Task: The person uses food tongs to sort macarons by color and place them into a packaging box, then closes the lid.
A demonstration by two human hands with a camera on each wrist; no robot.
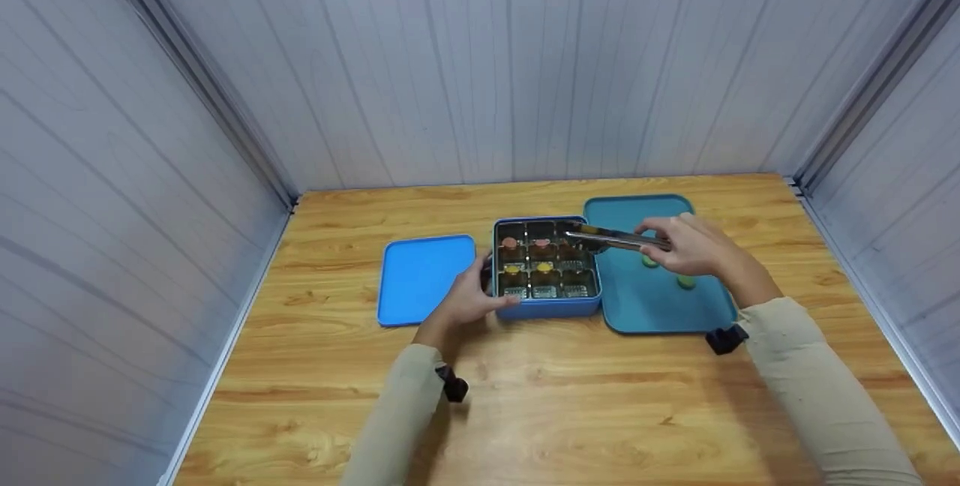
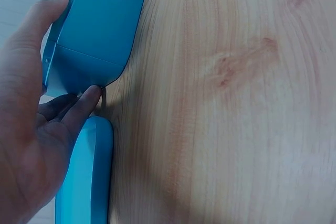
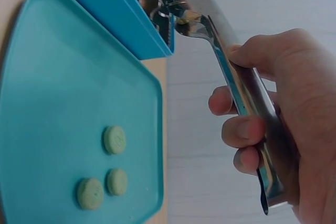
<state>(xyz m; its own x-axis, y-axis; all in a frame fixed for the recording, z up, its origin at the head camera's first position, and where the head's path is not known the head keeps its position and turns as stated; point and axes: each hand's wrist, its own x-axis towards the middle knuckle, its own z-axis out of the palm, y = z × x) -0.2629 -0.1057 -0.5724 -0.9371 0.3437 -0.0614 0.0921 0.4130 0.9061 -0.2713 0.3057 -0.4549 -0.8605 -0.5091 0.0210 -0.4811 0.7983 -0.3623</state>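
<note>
A blue box point(image 1: 551, 309) with a divided insert stands in the middle; pink round pieces point(image 1: 510, 243) and yellow round pieces point(image 1: 544, 267) sit in its compartments. My left hand point(image 1: 470, 297) holds the box's near left corner, thumb along the front and fingers at the left side. With my right hand point(image 1: 688, 246) I grip metal tongs point(image 3: 247, 85), their fork-like and spoon-like tips over the far right compartments. I cannot tell whether the yellowish patch between the tips is a held piece. Green macarons point(image 3: 114, 140) lie on the teal tray point(image 3: 63, 103) to the right.
A flat bright blue lid point(image 1: 424, 280) lies left of the box, close to my left hand. The tray sits right up against the box's right side. Everything rests on a wood-grain table point(image 1: 570, 396) enclosed by pale panel walls point(image 1: 465, 58).
</note>
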